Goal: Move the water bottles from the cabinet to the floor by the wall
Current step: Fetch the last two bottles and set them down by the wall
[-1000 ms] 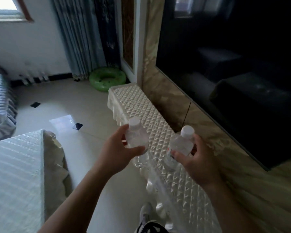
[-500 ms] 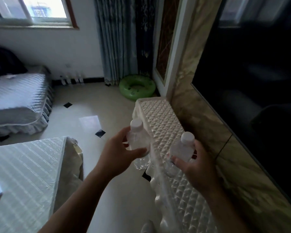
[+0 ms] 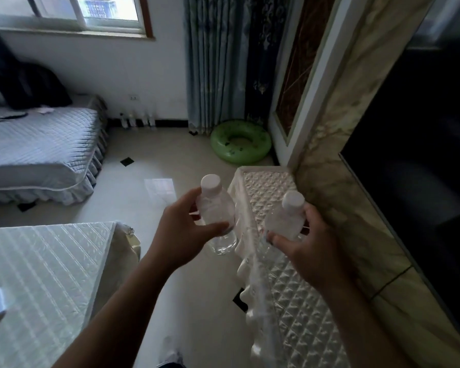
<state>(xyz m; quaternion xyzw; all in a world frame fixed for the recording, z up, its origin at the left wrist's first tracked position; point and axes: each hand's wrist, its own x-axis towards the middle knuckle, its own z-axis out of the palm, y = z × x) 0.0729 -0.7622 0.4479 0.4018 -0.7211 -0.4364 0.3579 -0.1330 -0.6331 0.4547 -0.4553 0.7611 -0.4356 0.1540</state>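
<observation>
Hands up front, left hand (image 3: 182, 232) wrapped round one bottle (image 3: 215, 211), right hand (image 3: 307, 248) round another bottle (image 3: 286, 221) over the cabinet (image 3: 290, 301), and since a sec ago the view's swung up to the far wall (image 3: 133, 70) where bottles (image 3: 136, 120) already line the floor, so probably heading there.

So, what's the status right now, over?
Left hand grips one water bottle; right hand grips another. Bottles by far wall. Floor path open.
</observation>
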